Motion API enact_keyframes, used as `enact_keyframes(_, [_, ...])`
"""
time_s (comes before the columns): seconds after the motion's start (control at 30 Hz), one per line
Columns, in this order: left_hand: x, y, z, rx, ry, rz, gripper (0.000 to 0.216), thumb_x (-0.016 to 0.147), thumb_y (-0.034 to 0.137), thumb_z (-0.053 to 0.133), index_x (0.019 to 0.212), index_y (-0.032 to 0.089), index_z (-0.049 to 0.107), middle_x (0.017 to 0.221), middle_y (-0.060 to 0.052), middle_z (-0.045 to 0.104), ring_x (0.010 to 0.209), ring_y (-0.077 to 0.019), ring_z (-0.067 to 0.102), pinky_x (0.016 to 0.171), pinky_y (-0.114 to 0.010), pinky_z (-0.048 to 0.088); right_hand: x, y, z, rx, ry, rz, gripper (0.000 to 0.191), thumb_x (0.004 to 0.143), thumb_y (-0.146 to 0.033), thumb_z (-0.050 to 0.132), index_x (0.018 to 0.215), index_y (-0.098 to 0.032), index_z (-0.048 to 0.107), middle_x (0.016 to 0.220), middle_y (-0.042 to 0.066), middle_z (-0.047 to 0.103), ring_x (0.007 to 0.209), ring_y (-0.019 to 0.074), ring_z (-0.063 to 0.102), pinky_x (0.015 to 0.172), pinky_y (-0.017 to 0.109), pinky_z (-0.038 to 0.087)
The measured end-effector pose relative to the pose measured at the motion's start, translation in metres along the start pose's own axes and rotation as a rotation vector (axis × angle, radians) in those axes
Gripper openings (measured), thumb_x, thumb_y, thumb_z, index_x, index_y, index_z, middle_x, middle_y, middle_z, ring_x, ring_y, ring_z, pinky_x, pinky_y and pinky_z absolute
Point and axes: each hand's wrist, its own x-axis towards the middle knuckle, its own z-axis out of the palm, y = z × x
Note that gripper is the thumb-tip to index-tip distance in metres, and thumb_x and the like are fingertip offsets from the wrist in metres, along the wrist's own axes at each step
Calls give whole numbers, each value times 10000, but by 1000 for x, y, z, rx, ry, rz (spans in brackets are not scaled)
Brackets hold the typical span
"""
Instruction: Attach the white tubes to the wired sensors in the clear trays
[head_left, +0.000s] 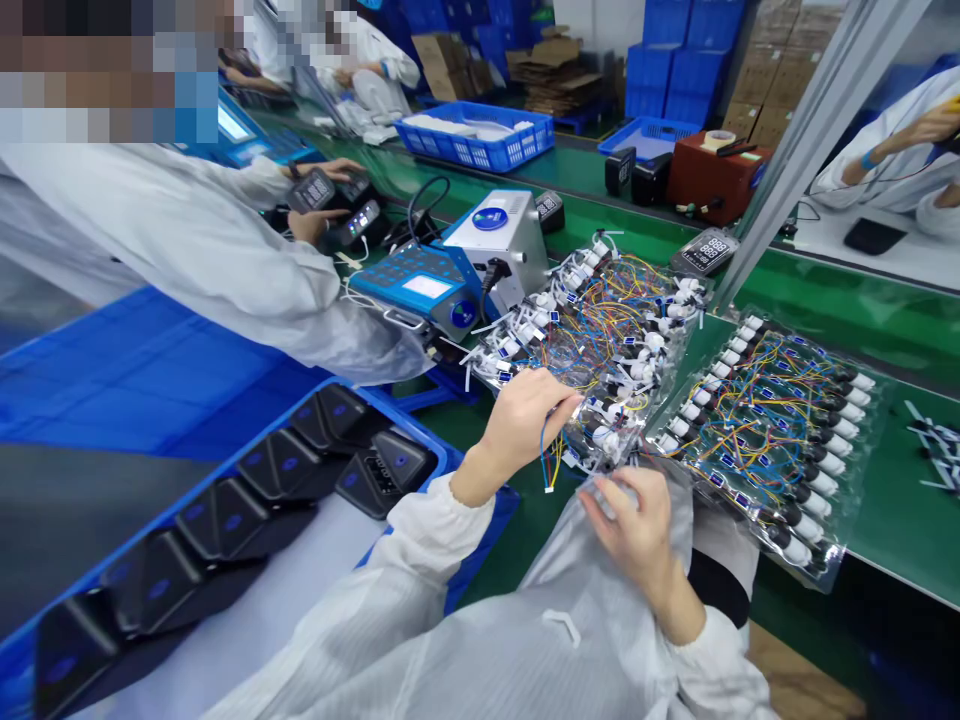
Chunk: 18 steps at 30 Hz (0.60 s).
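Observation:
My left hand (525,420) is closed on a small wired part, its blue and yellow wires (551,455) ending in a white plug that hangs below my fingers. It hovers at the near edge of a clear tray (592,340) piled with white and black parts and tangled coloured wires. My right hand (637,525) sits lower, fingers pinched at the corner of a clear plastic bag (600,495) over my lap. A second clear tray (772,430) holds the same parts in neat rows to the right.
A blue bin (247,500) with several black device housings lies at my left. A co-worker in a white coat (187,240) handles black devices beside a blue and silver test machine (465,265). Blue baskets, crates and cardboard boxes stand across the green bench.

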Motion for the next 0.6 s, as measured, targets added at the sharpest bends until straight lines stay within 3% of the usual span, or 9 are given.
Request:
enact_keyframes(0.1, [7, 4, 3, 45, -12, -31, 393, 1110, 344, 442, 846, 183, 685, 717, -36, 672, 679, -172, 587, 714, -339, 424, 25, 1, 2, -224, -75, -141, 294, 931, -219, 748, 1188, -353, 702, 1177, 64, 758, 1028, 285, 652, 860, 464, 495])
enact_keyframes(0.2, [9, -5, 3, -10, -35, -99, 380, 1109, 366, 453, 886, 177, 696, 765, -42, 698, 726, -177, 633, 751, -328, 466, 43, 3, 1, -241, -48, -218, 202, 953, -173, 725, 1096, -315, 712, 1068, 12, 795, 964, 244, 641, 852, 432, 452])
enact_keyframes(0.27, [8, -20, -7, -113, -187, -81, 293, 1054, 439, 585, 1047, 175, 711, 880, -50, 738, 812, -190, 682, 803, -328, 517, 52, 3, -2, -210, 41, -213, 147, 951, -164, 739, 1049, -270, 710, 979, 5, 800, 900, 216, 624, 852, 417, 427])
enact_keyframes(0.3, [7, -28, -16, -160, -290, -63, 349, 999, 477, 674, 1176, 177, 693, 985, -64, 755, 886, -205, 704, 842, -336, 542, 56, 3, -3, -199, 83, -197, 123, 949, -165, 748, 1030, -249, 708, 951, 9, 798, 881, 207, 613, 855, 414, 415])
enact_keyframes(0.37, [2, -41, -41, -193, -446, -44, 665, 894, 494, 801, 1440, 194, 567, 1268, -114, 718, 1109, -252, 702, 953, -374, 569, 65, 3, -5, -196, 93, -151, 70, 956, -179, 749, 994, -224, 711, 914, 17, 789, 870, 201, 589, 858, 418, 389])
enact_keyframes(0.43, [-5, -42, -67, -106, -392, -81, 605, 951, 396, 745, 1487, 214, 533, 1400, -135, 653, 1259, -277, 647, 1064, -430, 540, 72, 5, -5, -202, 8, -118, 27, 976, -207, 732, 958, -224, 721, 892, 19, 773, 876, 205, 566, 846, 426, 362])
enact_keyframes(0.5, [-13, -30, -81, -22, -222, -90, 420, 1010, 256, 634, 1426, 224, 590, 1406, -134, 640, 1303, -272, 617, 1131, -466, 498, 77, 7, -3, -194, -82, -110, 61, 987, -238, 720, 928, -232, 731, 889, 21, 757, 886, 212, 546, 830, 431, 348])
enact_keyframes(0.57, [-22, -11, -73, -19, -122, 26, 358, 996, 178, 637, 1348, 238, 630, 1297, -109, 691, 1237, -250, 645, 1092, -445, 519, 79, 9, -2, -174, -131, -123, 68, 986, -256, 718, 925, -233, 738, 915, 30, 750, 915, 225, 540, 825, 435, 356])
enact_keyframes(0.6, [-26, -2, -61, -32, -143, 146, 350, 981, 183, 669, 1325, 242, 639, 1252, -101, 709, 1218, -251, 652, 1069, -440, 530, 80, 11, -2, -160, -153, -127, 59, 984, -255, 717, 936, -230, 741, 940, 38, 749, 934, 234, 541, 826, 438, 368])
